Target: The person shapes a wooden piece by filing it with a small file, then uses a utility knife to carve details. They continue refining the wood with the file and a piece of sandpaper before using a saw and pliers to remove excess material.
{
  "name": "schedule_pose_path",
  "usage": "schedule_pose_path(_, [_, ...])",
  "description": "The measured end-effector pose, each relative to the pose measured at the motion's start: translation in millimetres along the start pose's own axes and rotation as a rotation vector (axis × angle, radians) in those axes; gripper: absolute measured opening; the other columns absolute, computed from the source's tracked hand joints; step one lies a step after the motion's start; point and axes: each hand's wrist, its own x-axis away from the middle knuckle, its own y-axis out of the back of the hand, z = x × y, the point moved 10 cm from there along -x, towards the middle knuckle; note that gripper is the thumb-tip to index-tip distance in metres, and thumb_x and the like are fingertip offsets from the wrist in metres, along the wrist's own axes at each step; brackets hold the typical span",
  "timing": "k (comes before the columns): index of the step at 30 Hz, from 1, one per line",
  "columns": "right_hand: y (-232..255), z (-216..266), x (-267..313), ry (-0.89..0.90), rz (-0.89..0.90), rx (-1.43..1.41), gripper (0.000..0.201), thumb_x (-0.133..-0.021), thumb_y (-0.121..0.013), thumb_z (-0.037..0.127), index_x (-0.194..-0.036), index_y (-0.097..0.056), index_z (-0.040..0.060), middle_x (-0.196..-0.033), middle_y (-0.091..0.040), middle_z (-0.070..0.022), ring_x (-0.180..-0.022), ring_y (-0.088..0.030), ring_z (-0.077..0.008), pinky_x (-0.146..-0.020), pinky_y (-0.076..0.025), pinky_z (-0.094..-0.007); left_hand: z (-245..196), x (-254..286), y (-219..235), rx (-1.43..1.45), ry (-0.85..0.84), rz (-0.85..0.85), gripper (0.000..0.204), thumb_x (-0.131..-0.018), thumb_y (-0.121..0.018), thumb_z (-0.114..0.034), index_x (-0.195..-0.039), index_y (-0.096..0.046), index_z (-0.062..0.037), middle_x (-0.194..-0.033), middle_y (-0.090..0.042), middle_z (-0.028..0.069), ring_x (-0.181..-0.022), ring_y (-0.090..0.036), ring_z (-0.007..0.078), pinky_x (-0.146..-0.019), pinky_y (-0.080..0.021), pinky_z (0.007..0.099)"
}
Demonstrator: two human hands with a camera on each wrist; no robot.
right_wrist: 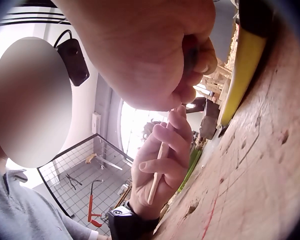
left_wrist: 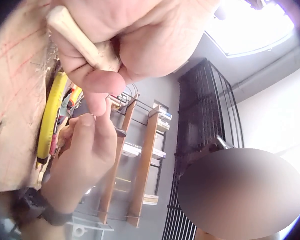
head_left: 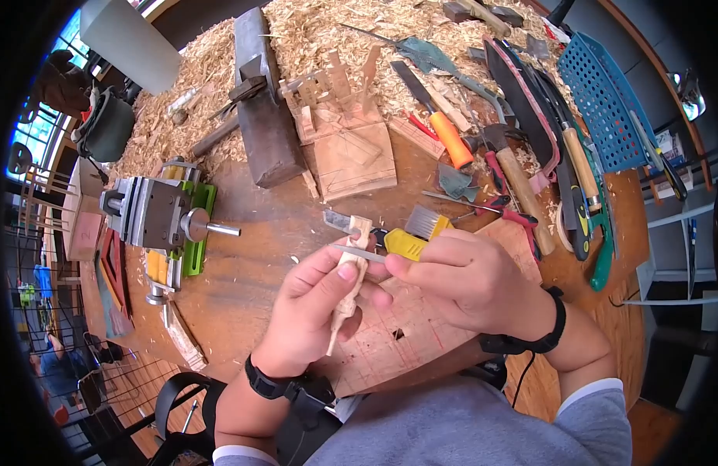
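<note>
Here, in the head view, the left hand (head_left: pixel 316 291) pinches a carved wooden piece (head_left: pixel 352 283) upright above the bench (head_left: pixel 246 210); the right hand (head_left: pixel 479 287) grips a thin metal tool (head_left: pixel 361 253) crossing it. The left wrist view shows the left hand curled. In the right wrist view, both hands nearly meet.

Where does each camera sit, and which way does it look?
Head: on the person's head, forward and down at the left hand, right hand, arms and shirt.
Left wrist: past the left hand, towards the right hand, shelves and blurred head.
Right wrist: past the right hand, towards the left hand; shirt and blurred head show.
Both wrist views share the carved wood.
</note>
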Motion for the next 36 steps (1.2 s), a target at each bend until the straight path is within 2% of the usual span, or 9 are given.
schedule_pose_path(5, [-3, 4, -6, 0.004, 0.0, -0.011, 0.04, -0.078, -0.066, 0.005, -0.118, -0.068, 0.0044, -0.083, -0.056, -0.004, -0.07, -0.057, -0.0229, -0.064, -0.048, -0.035, 7, -2, -3, -0.003, 0.024, 0.065, 0.038, -0.105, -0.05, -0.022, -0.137, -0.052, -0.0019, -0.11, -0.067, 0.0066, -0.092, -0.069, 0.013, -0.046, -0.045, 0.0197])
schedule_pose_path(7, [-1, 4, -2, -0.01, 0.016, -0.002, 0.039, -0.079, -0.066, 0.005, -0.118, -0.068, 0.0039, -0.082, -0.056, -0.0041, -0.07, -0.058, -0.0231, -0.064, -0.048, -0.0349, 8, -1, 3, -0.006, 0.032, 0.004, 0.037, -0.105, -0.05, -0.021, -0.136, -0.052, -0.0016, -0.108, -0.067, 0.0068, -0.093, -0.069, 0.0134, -0.045, -0.044, 0.0198])
schedule_pose_path(10, [0, 1, -5, -0.061, -0.011, -0.002, 0.038, -0.08, -0.066, 0.004, -0.117, -0.067, 0.0028, -0.082, -0.056, -0.0046, -0.069, -0.058, -0.0235, -0.063, -0.048, -0.0349, 7, -3, -2, 0.106, -0.001, 0.103, 0.036, -0.105, -0.049, -0.021, -0.134, -0.053, -0.0011, -0.108, -0.067, 0.0074, -0.094, -0.069, 0.0144, -0.045, -0.045, 0.0206])
schedule_pose_path(16, [-1, 1, 2, -0.054, -0.022, 0.013, 0.038, -0.079, -0.066, 0.004, -0.117, -0.067, 0.0015, -0.081, -0.055, -0.0058, -0.07, -0.058, -0.024, -0.063, -0.048, -0.0351, 0, -3, 5, 0.146, -0.057, 0.001, 0.036, -0.105, -0.048, -0.021, -0.135, -0.051, -0.0011, -0.106, -0.066, 0.0093, -0.09, -0.068, 0.0158, -0.043, -0.047, 0.0206])
schedule_pose_path(21, [0, 0, -3, -0.043, -0.042, 0.046, 0.039, -0.078, -0.066, 0.004, -0.117, -0.067, 0.0014, -0.083, -0.056, -0.0063, -0.073, -0.058, -0.0241, -0.062, -0.049, -0.0344, 9, -6, 4, 0.419, 0.006, 0.062, 0.036, -0.105, -0.047, -0.02, -0.136, -0.049, -0.0018, -0.097, -0.065, 0.0088, -0.077, -0.063, 0.0137, -0.038, -0.043, 0.0198])
schedule_pose_path(22, [-1, 3, 1, -0.051, -0.022, 0.076, 0.039, -0.077, -0.066, 0.004, -0.116, -0.068, 0.0014, -0.083, -0.056, -0.0063, -0.073, -0.058, -0.0242, -0.061, -0.048, -0.0341, 9, -5, 6, 0.421, 0.017, 0.004, 0.036, -0.105, -0.048, -0.02, -0.136, -0.049, -0.0021, -0.096, -0.065, 0.0088, -0.07, -0.06, 0.0122, -0.037, -0.04, 0.0189])
schedule_pose_path(29, [-3, -4, -7, -0.085, 0.008, 0.15, 0.039, -0.078, -0.064, 0.004, -0.117, -0.068, 0.0021, -0.083, -0.054, -0.0067, -0.073, -0.058, -0.025, -0.06, -0.048, -0.0336, 17, -4, 2, 0.586, 0.115, 0.044, 0.04, -0.104, -0.049, -0.021, -0.14, -0.046, -0.0028, -0.091, -0.066, 0.0077, -0.063, -0.058, 0.0097, -0.037, -0.037, 0.0176])
schedule_pose_path(31, [-6, 2, 1, -0.056, -0.007, 0.104, 0.04, -0.078, -0.065, 0.004, -0.117, -0.067, 0.0019, -0.082, -0.054, -0.0068, -0.073, -0.057, -0.0249, -0.06, -0.048, -0.034, 18, -3, -4, 0.646, 0.156, 0.118, 0.041, -0.104, -0.049, -0.021, -0.141, -0.045, -0.0035, -0.091, -0.066, 0.0082, -0.061, -0.058, 0.0095, -0.037, -0.037, 0.0181])
schedule_pose_path(36, [-1, -3, -6, -0.066, -0.016, 0.092, 0.039, -0.082, -0.065, 0.002, -0.121, -0.065, 0.0019, -0.081, -0.056, -0.0079, -0.072, -0.06, -0.0259, -0.06, -0.048, -0.035, 17, -2, -2, 0.627, 0.16, 0.112, 0.042, -0.104, -0.049, -0.02, -0.142, -0.044, -0.005, -0.09, -0.066, 0.0085, -0.06, -0.058, 0.0104, -0.038, -0.036, 0.0184])
